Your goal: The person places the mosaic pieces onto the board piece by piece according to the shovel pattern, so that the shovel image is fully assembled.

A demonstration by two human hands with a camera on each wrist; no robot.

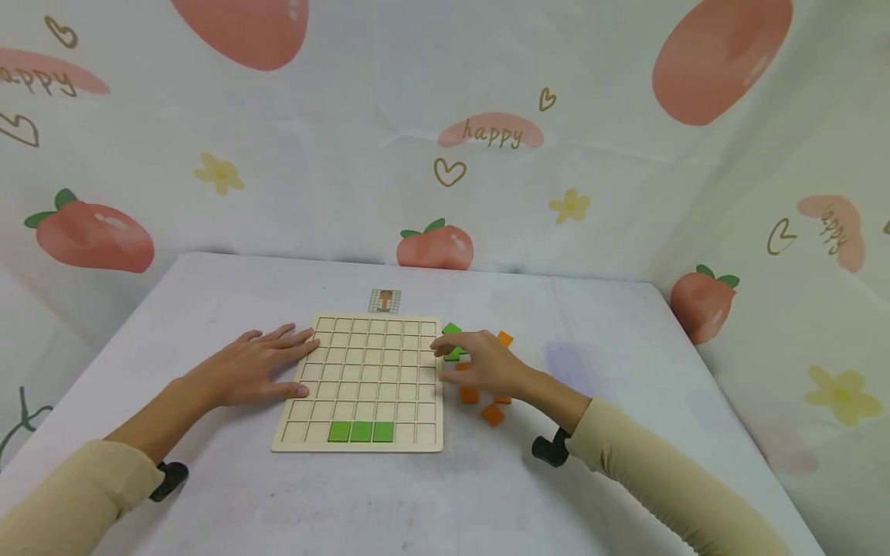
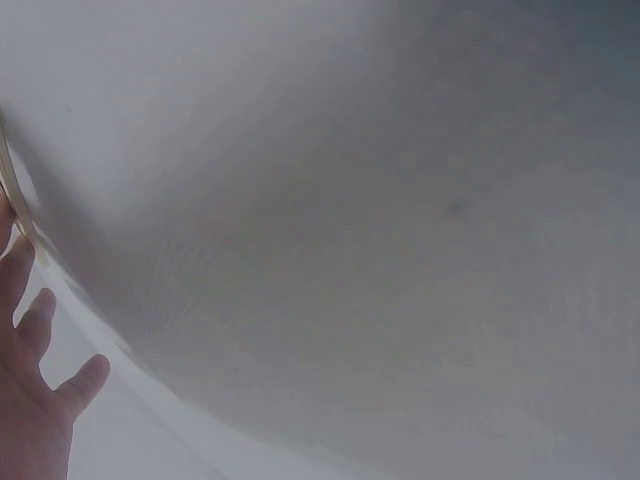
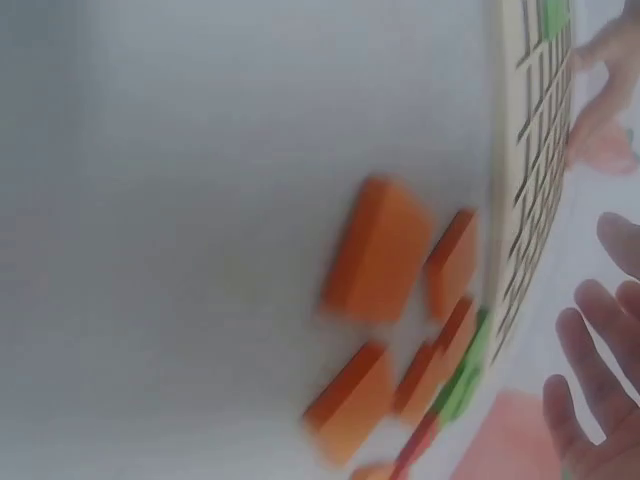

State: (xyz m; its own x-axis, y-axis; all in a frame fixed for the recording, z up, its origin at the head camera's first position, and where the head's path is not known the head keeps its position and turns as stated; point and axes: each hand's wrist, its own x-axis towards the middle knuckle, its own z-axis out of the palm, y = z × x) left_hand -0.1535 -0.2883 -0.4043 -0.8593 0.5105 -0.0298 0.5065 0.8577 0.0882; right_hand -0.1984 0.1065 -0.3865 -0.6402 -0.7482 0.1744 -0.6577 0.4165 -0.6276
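A pale wooden grid board (image 1: 348, 394) lies on the table, with three green square tiles (image 1: 361, 432) side by side in its nearest row. My left hand (image 1: 257, 367) rests with spread fingers at the board's left edge, fingertips and thumb touching the rim. Over the right edge hovers my right hand (image 1: 490, 363), its fingers loosely bent and thumb apart from them; no tile shows between them. Beneath and around it lie loose orange tiles (image 1: 493, 415) and green tiles (image 1: 452, 330), partly hidden by the hand. The right wrist view shows several orange tiles (image 3: 380, 250) beside the board.
A small card (image 1: 385, 301) with a gridded coloured picture lies just beyond the board. The white table (image 1: 278, 502) meets a hanging cloth (image 1: 348, 193) printed with peaches, hearts and flowers at the back and sides. Both wrists wear a black device (image 1: 552, 449).
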